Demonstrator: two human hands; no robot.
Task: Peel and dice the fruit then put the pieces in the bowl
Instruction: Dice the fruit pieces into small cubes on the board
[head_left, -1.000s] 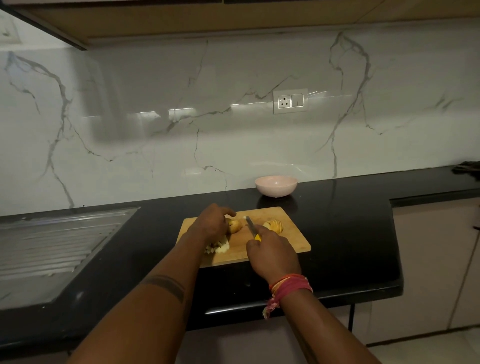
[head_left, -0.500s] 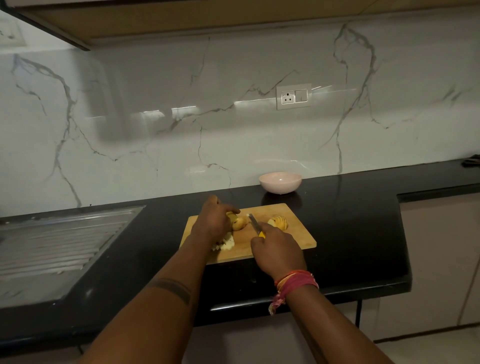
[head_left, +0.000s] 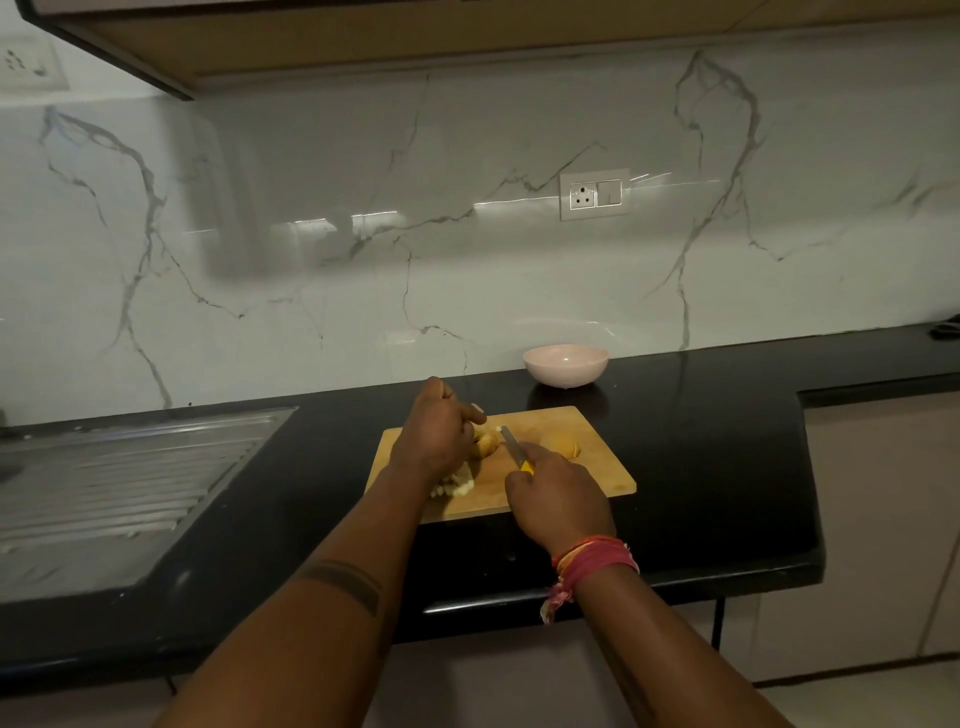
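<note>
While the left hand (head_left: 434, 434) curls over the yellow-brown piece of fruit (head_left: 485, 443) on the pale wooden cutting board (head_left: 587, 457), the right hand (head_left: 558, 496) grips a small yellow-handled knife (head_left: 516, 451), its blade pointing far and left, just beside the fruit. A second yellow piece (head_left: 563, 446) lies to the right on the board, and pale diced bits (head_left: 457, 486) sit near the left wrist. The round pink bowl (head_left: 565, 365) waits on the black surface (head_left: 727, 441), just beyond the board's far edge. For a clean dice, I'd say the holding fingertips should stay tucked back from the blade, the fruit pressed flat so it cannot roll, and each cut brought straight down.
</note>
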